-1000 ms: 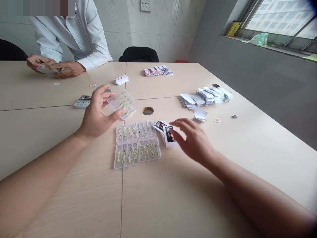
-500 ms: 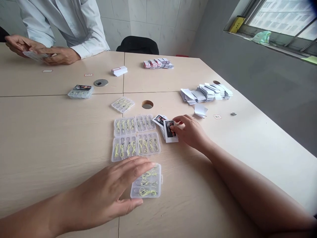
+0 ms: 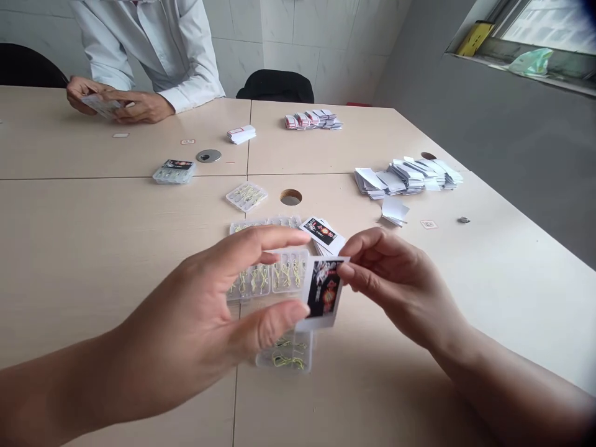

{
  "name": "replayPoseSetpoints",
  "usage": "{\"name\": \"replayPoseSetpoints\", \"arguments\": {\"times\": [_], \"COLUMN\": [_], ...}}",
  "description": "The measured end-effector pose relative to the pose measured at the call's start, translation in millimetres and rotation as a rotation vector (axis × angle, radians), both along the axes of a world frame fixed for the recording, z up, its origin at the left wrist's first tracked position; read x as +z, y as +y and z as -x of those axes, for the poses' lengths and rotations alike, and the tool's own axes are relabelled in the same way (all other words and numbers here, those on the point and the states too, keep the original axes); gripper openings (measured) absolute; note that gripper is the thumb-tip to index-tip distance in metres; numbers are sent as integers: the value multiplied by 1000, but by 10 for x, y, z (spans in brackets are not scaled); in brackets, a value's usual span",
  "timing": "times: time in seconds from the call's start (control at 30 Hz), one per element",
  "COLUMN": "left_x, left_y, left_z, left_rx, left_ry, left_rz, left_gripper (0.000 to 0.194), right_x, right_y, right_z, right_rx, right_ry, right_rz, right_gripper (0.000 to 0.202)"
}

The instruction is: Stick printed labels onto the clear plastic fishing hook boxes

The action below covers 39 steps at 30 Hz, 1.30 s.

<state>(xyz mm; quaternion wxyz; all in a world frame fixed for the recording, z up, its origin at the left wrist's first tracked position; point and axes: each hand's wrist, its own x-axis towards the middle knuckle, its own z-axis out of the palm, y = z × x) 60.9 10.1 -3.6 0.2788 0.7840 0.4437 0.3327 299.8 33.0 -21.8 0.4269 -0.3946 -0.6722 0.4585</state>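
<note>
Between thumb and fingers, my right hand (image 3: pixel 400 285) pinches a white card (image 3: pixel 325 293) with a black printed picture, by its upper right corner. My left hand (image 3: pixel 218 304) is open, thumb and fingers spread, holding nothing. Its thumb tip overlaps the card's left edge; whether it touches I cannot tell. Beneath the card, a clear plastic box (image 3: pixel 285 361) of fishing hooks with yellow line lies on the table, partly hidden. Several similar hook boxes (image 3: pixel 289 271) stand together behind my left hand, partly covered by it. A small pile of printed cards (image 3: pixel 321 232) lies beside them.
Another hook box (image 3: pixel 246 196) lies near a round table hole (image 3: pixel 291 197). Folded white papers (image 3: pixel 410 176) lie at right, with more paper stacks (image 3: pixel 313 120) farther back. Across the table (image 3: pixel 84 248), a person in a white shirt (image 3: pixel 195 68) handles something clear.
My right hand has lifted the card off the pile and brought it nearer, above the closest box. My left hand has risen from that box towards the card. The view has shifted left.
</note>
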Motion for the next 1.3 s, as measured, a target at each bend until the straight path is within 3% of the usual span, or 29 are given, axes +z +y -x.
{"name": "replayPoseSetpoints", "arguments": {"times": [0.13, 0.27, 0.37, 0.73, 1.3], "left_x": [42, -14, -45, -100, -47], "left_y": [-24, -52, -48, -109, -65], "left_z": [-143, -137, -110, -52, -77], "left_rx": [9, -45, -42, 36, -56], "left_ry": [-151, -267, -306, 35, -36], "left_rz": [39, 163, 162, -169, -10], "left_gripper": [22, 20, 17, 8, 5], "right_x": [64, 51, 39, 11, 7], "right_y": [-176, -244, -276, -299, -319], "right_z": [76, 101, 110, 108, 93], "right_rx": [73, 91, 93, 10, 40], "right_ry": [184, 155, 127, -86, -93], "right_rz": [142, 98, 72, -133, -150], "right_gripper": [11, 11, 14, 14, 13]}}
